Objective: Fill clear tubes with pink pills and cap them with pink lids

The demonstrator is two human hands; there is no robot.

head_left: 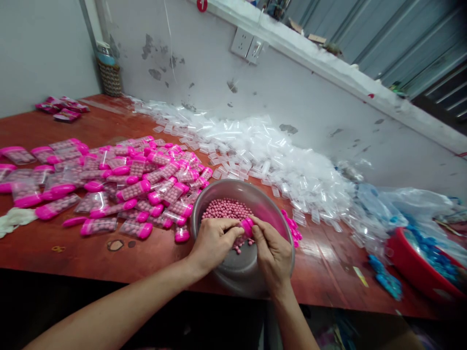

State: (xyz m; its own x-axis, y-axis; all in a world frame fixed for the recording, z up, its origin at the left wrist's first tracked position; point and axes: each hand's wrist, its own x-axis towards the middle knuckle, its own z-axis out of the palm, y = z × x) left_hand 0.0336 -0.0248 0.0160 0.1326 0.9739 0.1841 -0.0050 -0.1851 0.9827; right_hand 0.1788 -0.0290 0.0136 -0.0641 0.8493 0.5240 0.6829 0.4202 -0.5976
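Over the bowl [237,265], a pink cap [247,225] is pinched by left hand [214,244] and right hand [273,249]; probably light, stiff, slick, best gripped by its sides.

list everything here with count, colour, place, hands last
Table: one, reddish, foreground
Wall: one, pale, behind
Bowl: one, grey, centre
Beads: many, pink, in bowl
Filled packs: many, clear with pink, left
Clear cases: many, transparent, along wall
Loose pieces: several, pink, beside bowl
Tub: one, red, right end
Blue pieces: many, blue, in tub
Bundle: one, blue, beside tub
Bags: several, pale, behind tub
Jar: one, brown sleeve, back left
Packets: several, dark pink, back left
Cloth: one, white, left edge
Wall plates: two, white, on wall
Slip: one, yellow, near bundle
Held piece: one, pink, over bowl
Left hand: one, on held piece
Right hand: one, on held piece
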